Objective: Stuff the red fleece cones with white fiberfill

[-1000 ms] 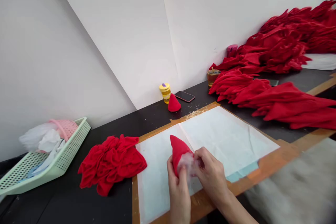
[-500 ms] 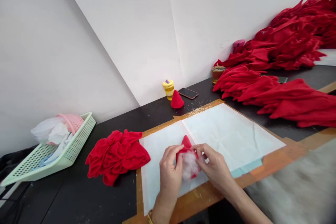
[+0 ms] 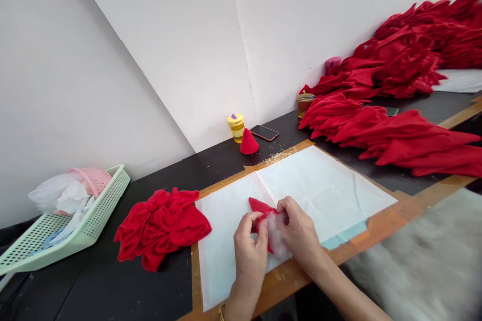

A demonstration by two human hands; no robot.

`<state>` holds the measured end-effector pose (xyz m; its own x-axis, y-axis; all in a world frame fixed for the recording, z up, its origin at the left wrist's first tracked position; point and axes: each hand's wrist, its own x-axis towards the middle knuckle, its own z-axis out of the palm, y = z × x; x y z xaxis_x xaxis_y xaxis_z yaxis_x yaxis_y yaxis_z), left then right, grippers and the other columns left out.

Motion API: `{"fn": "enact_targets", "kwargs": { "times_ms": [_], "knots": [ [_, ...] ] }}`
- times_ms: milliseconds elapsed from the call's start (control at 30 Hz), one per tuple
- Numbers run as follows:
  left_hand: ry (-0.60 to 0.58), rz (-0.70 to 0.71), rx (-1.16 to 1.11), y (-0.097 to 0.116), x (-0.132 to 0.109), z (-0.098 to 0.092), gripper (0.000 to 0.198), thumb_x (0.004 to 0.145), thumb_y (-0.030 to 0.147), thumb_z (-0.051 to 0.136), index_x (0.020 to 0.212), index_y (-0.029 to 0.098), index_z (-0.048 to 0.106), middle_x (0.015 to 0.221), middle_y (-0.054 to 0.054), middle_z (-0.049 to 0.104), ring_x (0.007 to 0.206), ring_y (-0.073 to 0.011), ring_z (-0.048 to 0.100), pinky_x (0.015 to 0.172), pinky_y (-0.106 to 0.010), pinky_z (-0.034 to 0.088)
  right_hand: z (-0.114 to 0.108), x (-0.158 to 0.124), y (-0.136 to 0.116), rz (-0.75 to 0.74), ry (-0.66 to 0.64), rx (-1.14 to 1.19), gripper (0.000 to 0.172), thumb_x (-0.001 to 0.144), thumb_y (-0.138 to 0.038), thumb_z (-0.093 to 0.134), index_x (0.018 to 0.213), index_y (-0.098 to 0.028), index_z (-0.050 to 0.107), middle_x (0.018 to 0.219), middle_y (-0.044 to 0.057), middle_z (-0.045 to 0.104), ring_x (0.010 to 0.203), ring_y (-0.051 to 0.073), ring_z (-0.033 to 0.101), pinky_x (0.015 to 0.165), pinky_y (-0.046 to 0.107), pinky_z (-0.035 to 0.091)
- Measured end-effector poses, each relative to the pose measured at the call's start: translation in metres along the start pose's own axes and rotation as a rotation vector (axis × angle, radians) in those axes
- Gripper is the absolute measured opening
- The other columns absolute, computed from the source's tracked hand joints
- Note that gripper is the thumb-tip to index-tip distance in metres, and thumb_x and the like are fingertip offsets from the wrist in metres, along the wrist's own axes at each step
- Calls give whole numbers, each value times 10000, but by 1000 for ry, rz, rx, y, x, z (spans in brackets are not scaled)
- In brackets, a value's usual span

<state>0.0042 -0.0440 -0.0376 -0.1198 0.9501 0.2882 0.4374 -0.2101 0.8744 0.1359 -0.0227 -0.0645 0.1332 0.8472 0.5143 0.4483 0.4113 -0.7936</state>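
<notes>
Between my hands is a small red felt cone [image 3: 260, 205], its tip pointing to the far left, with white stuffing [image 3: 277, 234] bulging from its open end. My left hand [image 3: 251, 246] pinches the cone's rim between thumb and fingers. On the other side, my right hand [image 3: 299, 225] is closed at the rim and the stuffing; its fingertips are partly hidden. Both hands are just above a white sheet [image 3: 331, 185] taped to the table. Farther back, a finished-looking red cone [image 3: 249, 143] stands upright.
A heap of red felt pieces [image 3: 161, 225] lies left of the sheet, and larger red piles [image 3: 406, 145] fill the right side. A yellow-lidded cup [image 3: 236, 128], a phone [image 3: 264, 133] and a glass jar [image 3: 305, 105] stand behind. A green basket [image 3: 101, 215] is far left; white fluff [image 3: 422, 266] lies front right.
The cone has turned so its tip leans left instead of pointing away. My right hand has moved in closer over the stuffing. The whole view has shifted slightly.
</notes>
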Motion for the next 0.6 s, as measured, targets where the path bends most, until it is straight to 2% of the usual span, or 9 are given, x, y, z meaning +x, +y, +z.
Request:
{"fn": "enact_targets", "kwargs": {
  "times_ms": [100, 167, 233, 267, 300, 367, 467, 533, 600],
  "knots": [
    [46, -68, -10, 0, 1, 1, 128, 870, 247, 570, 907, 200, 683, 780, -30, 707, 698, -189, 636, 672, -286, 504, -4, -2, -4, -124, -1, 32, 169, 865, -71, 466, 831, -238, 467, 818, -1, 536, 688, 142, 543, 618, 240, 467],
    [62, -62, -12, 0, 3, -1, 156, 850, 200, 559, 922, 204, 697, 827, -32, 729, 739, -192, 654, 714, -294, 515, -12, -6, -6, -202, -98, 38, 176, 952, -95, 448, 1023, -219, 552, 1025, 66, 587, 893, 175, 603, 764, 275, 527],
    [48, -24, -22, 1, 6, -2, 209, 852, 172, 538, 946, 216, 720, 895, -36, 752, 801, -196, 673, 769, -305, 522, -20, -10, -4, -281, -201, -25, 306, 1000, -129, 441, 1278, -212, 537, 1236, 128, 558, 1103, 223, 578, 907, 343, 535],
    [32, -2, -30, 2, 6, -2, 230, 859, 163, 528, 953, 222, 730, 923, -37, 757, 830, -198, 679, 793, -309, 523, -23, -13, -2, -315, -235, -75, 336, 1005, -138, 449, 1322, -211, 532, 1295, 146, 535, 1157, 246, 554, 943, 378, 532],
    [17, 17, -36, 3, 7, -2, 249, 864, 153, 520, 959, 228, 737, 943, -37, 759, 856, -199, 684, 812, -311, 524, -24, -14, 0, -346, -254, -126, 313, 1002, -137, 459, 1288, -207, 566, 1324, 157, 523, 1175, 268, 540, 949, 408, 532],
    [-21, 53, -44, 5, 7, 1, 271, 866, 129, 513, 962, 231, 745, 946, -39, 752, 874, -199, 686, 820, -310, 528, -22, -15, 7, -376, -253, -202, 219, 989, -118, 459, 1071, -194, 648, 1351, 173, 523, 1162, 300, 540, 923, 453, 538],
    [-98, 111, -29, 5, 2, 5, 254, 885, 138, 531, 974, 226, 752, 922, -50, 732, 841, -196, 670, 798, -311, 535, -15, -9, 15, -277, -265, -135, 242, 980, -117, 434, 898, -187, 651, 1313, 184, 571, 1078, 300, 590, 853, 450, 548],
    [-160, 123, -27, 2, -5, 2, 232, 907, 194, 574, 1060, 229, 745, 899, -49, 704, 818, -192, 649, 791, -314, 534, -12, -2, 19, -116, -306, 35, 230, 971, -145, 448, 877, -194, 653, 1119, 142, 649, 919, 247, 632, 778, 385, 543],
    [-137, 60, -89, -4, -13, -5, 275, 916, 271, 623, 1177, 235, 701, 883, -35, 662, 806, -180, 629, 794, -308, 529, -14, 4, 20, 13, -307, 166, 218, 957, -171, 465, 835, -204, 643, 926, 80, 655, 809, 207, 628, 733, 336, 517]
  ]
}}
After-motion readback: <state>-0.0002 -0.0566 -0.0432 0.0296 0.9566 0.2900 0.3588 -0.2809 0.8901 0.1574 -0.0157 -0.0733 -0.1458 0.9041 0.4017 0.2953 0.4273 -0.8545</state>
